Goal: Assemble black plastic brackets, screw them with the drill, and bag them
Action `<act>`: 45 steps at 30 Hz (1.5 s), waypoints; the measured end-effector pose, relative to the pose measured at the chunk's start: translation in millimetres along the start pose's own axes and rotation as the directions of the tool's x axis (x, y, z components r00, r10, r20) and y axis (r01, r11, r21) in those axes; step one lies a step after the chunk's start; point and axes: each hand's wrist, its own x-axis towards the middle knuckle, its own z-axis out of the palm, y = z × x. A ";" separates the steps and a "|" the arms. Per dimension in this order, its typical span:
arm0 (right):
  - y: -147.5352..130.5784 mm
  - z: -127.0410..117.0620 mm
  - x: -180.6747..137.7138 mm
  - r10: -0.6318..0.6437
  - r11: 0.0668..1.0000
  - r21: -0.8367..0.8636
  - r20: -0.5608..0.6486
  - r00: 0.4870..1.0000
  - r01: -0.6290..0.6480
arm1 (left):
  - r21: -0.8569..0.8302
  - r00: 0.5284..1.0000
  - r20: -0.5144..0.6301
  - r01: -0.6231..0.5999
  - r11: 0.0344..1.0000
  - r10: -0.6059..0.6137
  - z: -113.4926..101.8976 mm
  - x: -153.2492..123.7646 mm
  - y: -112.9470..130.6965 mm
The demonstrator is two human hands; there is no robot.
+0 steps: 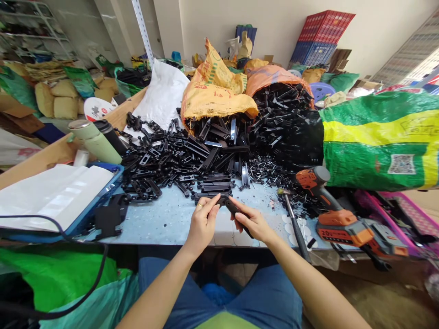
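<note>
Between my two hands, just above the front of the light blue tabletop (178,219), is a black jointed plastic part (232,208). My left hand (203,221) pinches its left end between thumb and fingertips. The fingers of my right hand (252,221) are closed round its longer arm, which slants down to the right. Behind my hands lies a short stack of black bar-shaped parts (215,185). A large heap of similar black parts (161,155) spreads farther back and to the left. Small screws (262,171) are scattered right of the stack.
At right lie a hammer (293,224), an orange cordless drill (338,219) and a pink basket (411,210). Open sacks, one yellow (216,98) and one green (377,141), border the heap. At left are a blue tray (116,173) with papers and a green bottle (96,141).
</note>
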 end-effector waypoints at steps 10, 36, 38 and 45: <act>-20.2 12.6 -7.2 -0.158 0.960 -0.247 -0.093 0.983 0.131 | 0.012 0.981 -0.148 -0.128 0.992 0.128 8.1 -12.5 8.6; 19.7 -110.1 99.5 -0.151 0.656 -0.714 -0.442 0.884 -0.245 | 0.187 0.925 -0.084 0.380 0.906 -0.371 29.4 -54.1 -41.4; 24.3 -167.0 126.0 -0.132 0.386 -0.757 -0.611 0.781 -0.527 | 0.432 0.980 -0.005 0.180 0.884 -0.197 24.1 -55.6 -41.4; 45.7 -240.9 155.2 -0.062 0.070 -0.777 -0.629 0.775 -0.626 | 0.538 0.817 0.574 -0.432 0.724 0.061 26.5 -16.9 -34.1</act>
